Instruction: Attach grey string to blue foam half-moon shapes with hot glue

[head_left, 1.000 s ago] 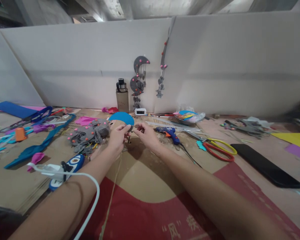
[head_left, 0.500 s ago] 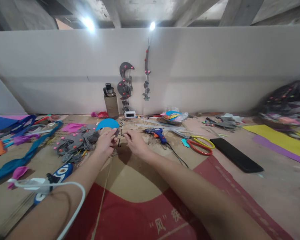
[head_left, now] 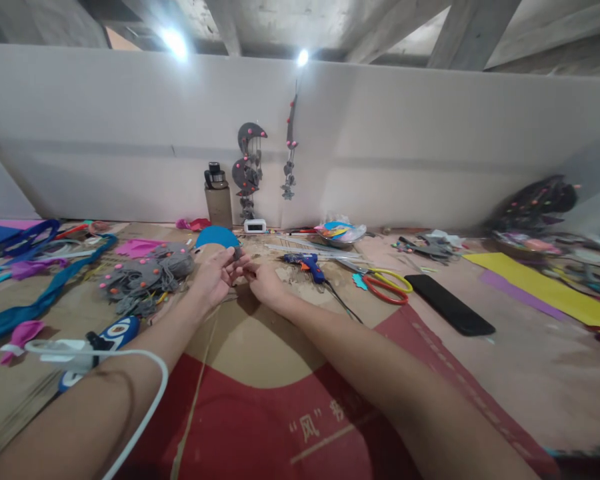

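My left hand (head_left: 216, 277) is turned partly palm up, its thumb and fingers closed on a small dark grey piece (head_left: 237, 254) that looks like felt. Right beside it, my right hand (head_left: 266, 285) pinches with thumb and forefinger; what sits between those fingertips is too small to make out. The fingertips of both hands meet or nearly meet. Just behind my left hand lies a bright blue round sheet (head_left: 217, 236). To its left is a heap of grey felt pieces with pink and orange pompoms (head_left: 140, 275). A blue glue gun (head_left: 307, 264) lies right of my right hand.
Scissors (head_left: 386, 285) with red and yellow handles and a black phone (head_left: 449, 305) lie to the right. A bottle (head_left: 219, 205) and a small white display (head_left: 255, 227) stand by the back wall. Felt moons (head_left: 247, 175) hang there. A white cable (head_left: 155, 360) crosses my left forearm.
My hands have come together, and the small dark hooked piece seen hanging between them is out of sight. A grey piece now shows at my left fingertips. The view has shifted slightly.
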### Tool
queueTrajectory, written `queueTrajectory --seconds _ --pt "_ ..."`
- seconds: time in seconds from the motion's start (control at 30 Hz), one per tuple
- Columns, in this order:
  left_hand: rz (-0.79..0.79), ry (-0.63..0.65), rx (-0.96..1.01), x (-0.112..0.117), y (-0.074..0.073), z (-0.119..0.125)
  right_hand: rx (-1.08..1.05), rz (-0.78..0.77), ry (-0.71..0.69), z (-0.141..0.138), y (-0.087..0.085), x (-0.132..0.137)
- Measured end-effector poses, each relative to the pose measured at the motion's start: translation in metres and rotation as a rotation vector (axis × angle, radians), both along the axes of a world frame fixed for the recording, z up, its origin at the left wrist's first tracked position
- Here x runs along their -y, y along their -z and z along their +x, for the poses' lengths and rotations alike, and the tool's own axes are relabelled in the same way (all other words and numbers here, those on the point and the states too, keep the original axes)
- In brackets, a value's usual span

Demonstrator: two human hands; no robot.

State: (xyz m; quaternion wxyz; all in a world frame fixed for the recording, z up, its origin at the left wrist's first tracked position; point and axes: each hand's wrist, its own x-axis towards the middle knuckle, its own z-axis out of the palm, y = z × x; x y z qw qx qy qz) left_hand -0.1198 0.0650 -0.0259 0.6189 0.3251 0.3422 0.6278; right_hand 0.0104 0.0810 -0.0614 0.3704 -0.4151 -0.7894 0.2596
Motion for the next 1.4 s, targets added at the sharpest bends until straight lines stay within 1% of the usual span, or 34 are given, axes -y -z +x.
queueTrajectory --seconds 0.07,0.13,0.17,0.2,0.27,0.3,0.33,0.4,0.43,0.47,0.5,0.57,0.7,0.8,0.9,0.97,1.07,1.13,1.2,1.3,1.4 --pt "0.034 -0.045 0.004 -0.002 0.0 -0.001 0.044 0.004 -0.016 0.003 -0.003 0.006" --pt "0.065 -0.083 0.002 -0.006 0.001 -0.005 0.126 0.067 -0.083 0.014 -0.01 0.015" --pt "0.075 -0.089 -0.004 -0.008 0.002 -0.007 0.197 0.12 -0.126 0.022 -0.015 0.02" --pt "0.076 -0.092 -0.017 -0.01 0.003 -0.008 0.246 0.184 -0.124 0.033 -0.02 0.024" --pt "0.063 -0.092 -0.05 -0.011 0.006 -0.009 0.336 0.269 -0.075 0.06 -0.03 0.027" --pt "0.052 -0.09 -0.068 -0.011 0.008 -0.007 0.347 0.28 0.016 0.075 -0.034 0.025" --pt "0.04 -0.089 -0.086 -0.01 0.009 -0.006 0.33 0.259 0.173 0.089 -0.037 0.022" --pt "0.017 -0.081 -0.122 -0.007 0.01 -0.001 0.37 0.157 0.441 0.113 -0.039 0.011" --pt "0.005 -0.081 -0.141 -0.005 0.01 0.002 0.416 0.082 0.534 0.121 -0.037 0.005" --pt "0.002 -0.068 -0.159 -0.003 0.009 0.004 0.466 -0.016 0.584 0.126 -0.034 -0.002" --pt "-0.002 -0.057 -0.175 -0.002 0.009 0.005 0.501 -0.11 0.602 0.129 -0.03 -0.008" --pt "-0.02 -0.058 -0.205 0.0 0.008 0.007 0.527 -0.224 0.586 0.129 -0.022 -0.02" --pt "-0.025 -0.064 -0.25 -0.002 0.01 0.005 0.527 -0.33 0.529 0.129 -0.012 -0.035" --pt "-0.029 -0.068 -0.285 -0.003 0.011 0.004 0.5 -0.388 0.509 0.134 -0.012 -0.038" --pt "-0.049 -0.073 -0.309 -0.002 0.011 0.005 0.448 -0.435 0.508 0.136 -0.015 -0.034" --pt "-0.054 -0.084 -0.317 -0.002 0.011 0.005 0.317 -0.473 0.496 0.134 -0.017 -0.028" --pt "-0.073 -0.106 -0.332 -0.002 0.012 0.005 -0.124 -0.54 0.405 0.123 -0.022 -0.019" --pt "-0.093 -0.113 -0.346 -0.002 0.014 0.005 -0.366 -0.547 0.319 0.113 -0.026 -0.011" --pt "-0.109 -0.11 -0.363 -0.002 0.016 0.004 -0.468 -0.515 0.227 0.102 -0.03 -0.002" --pt "-0.124 -0.116 -0.397 -0.004 0.021 0.003 -0.456 -0.431 0.086 0.088 -0.035 0.014" --pt "-0.132 -0.147 -0.425 -0.005 0.025 0.004 -0.448 -0.363 -0.041 0.077 -0.035 0.028"
